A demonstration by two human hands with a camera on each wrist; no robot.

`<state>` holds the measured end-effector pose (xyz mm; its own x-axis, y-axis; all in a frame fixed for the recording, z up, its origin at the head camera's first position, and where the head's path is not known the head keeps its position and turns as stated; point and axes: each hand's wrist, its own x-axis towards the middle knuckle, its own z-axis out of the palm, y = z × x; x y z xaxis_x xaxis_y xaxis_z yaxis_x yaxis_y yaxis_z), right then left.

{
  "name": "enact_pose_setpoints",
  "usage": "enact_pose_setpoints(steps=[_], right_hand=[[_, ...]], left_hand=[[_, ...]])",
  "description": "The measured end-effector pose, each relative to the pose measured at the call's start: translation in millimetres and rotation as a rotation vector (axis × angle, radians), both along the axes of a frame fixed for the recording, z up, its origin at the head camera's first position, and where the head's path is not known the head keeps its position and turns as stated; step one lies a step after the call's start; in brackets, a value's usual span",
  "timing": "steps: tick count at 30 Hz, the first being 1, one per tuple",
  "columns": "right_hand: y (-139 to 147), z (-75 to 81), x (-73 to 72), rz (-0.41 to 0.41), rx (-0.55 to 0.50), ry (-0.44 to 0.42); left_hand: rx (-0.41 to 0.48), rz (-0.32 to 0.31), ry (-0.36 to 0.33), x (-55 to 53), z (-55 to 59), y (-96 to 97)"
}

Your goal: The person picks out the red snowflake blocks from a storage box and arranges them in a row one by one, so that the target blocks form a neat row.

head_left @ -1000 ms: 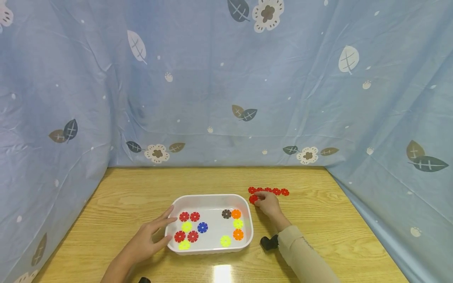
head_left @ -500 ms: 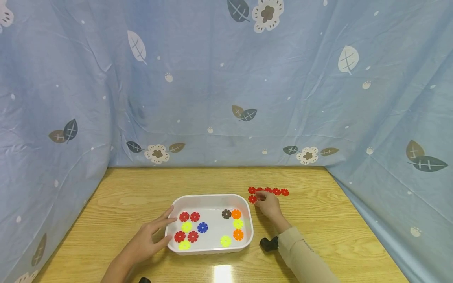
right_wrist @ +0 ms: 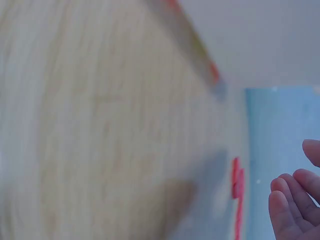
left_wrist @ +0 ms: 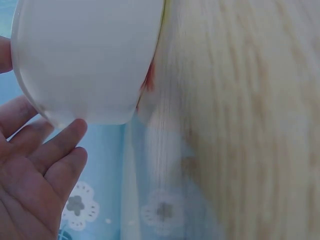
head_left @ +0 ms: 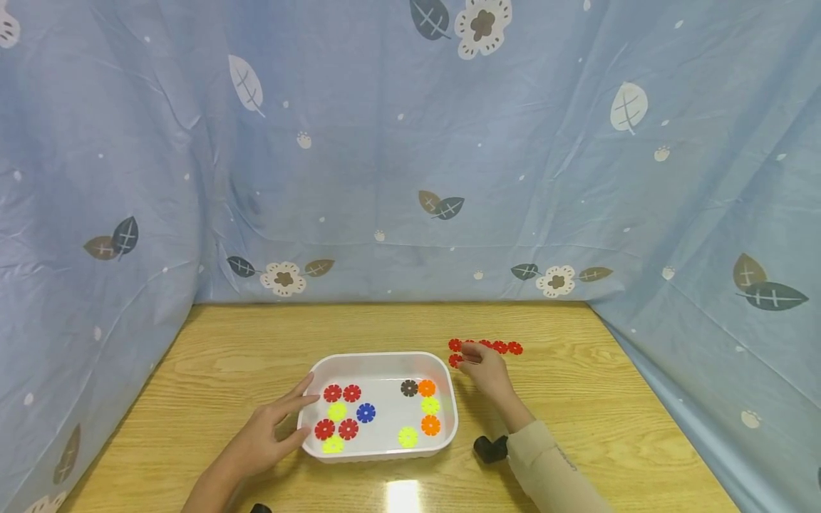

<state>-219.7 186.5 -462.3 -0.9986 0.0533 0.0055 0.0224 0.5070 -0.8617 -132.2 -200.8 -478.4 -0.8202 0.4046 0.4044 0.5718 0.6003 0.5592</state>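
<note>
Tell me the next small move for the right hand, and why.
Probably move the right hand to the white tray for one of its four red discs: a nearer red disc already lies by the left end of the red row, and no pinched disc shows.

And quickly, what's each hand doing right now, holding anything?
Left hand: open, fingers touching the white plastic tray.
Right hand: open, beside a red notched disc; nothing visible in its grip.
</note>
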Motion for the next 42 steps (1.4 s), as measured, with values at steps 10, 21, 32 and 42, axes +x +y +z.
enact_pose_setpoints(steps=[10,21,32,42], right_hand=[[-20.0,27.5,18.0,0.084,-0.150,0.125],[-54.2,32.6,36.3,0.254,-0.249,0.130],[-96.5,24.4,44.3,0.446,-0.275,0.107],[-133.6,16.2,46.6,0.573,-0.122,-0.011]], left_hand=[[-0.010,0.015,-0.005,1.6,-0.7,0.1],[-0.017,0.007,-0.007,1.1,-3.7,-1.1],[-0.034,0.034,-0.016,1.2,-1.0,0.1],[-0.016,0.003,-0.005,0.2,-2.3,-0.3]])
